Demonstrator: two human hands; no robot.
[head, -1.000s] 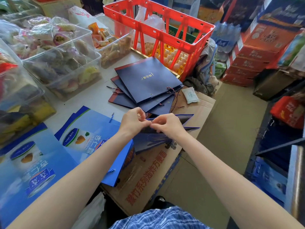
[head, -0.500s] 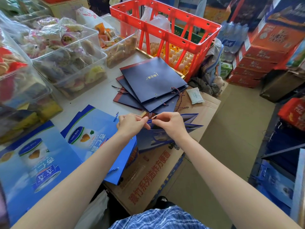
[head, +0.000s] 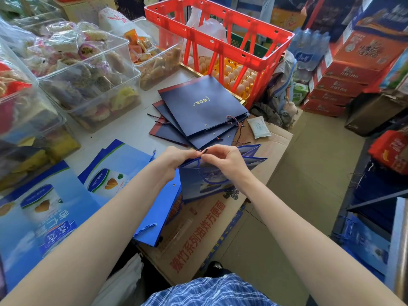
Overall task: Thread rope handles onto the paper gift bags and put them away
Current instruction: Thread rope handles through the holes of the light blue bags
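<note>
Rope (head: 204, 151) ends were pinched between the fingers of both hands, left hand (head: 176, 159) and right hand (head: 223, 160), above the open blue bag (head: 205, 184) held over the cardboard box (head: 198, 235), probably knotting a handle.

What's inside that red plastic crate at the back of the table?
Through the red crate's open bars, trays of pale eggs show at the bottom, with a white plastic bag above them. How far the eggs go is hidden by the bag and bars.

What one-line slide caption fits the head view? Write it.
Both hands pinch a rope end above an open blue gift bag.
</note>
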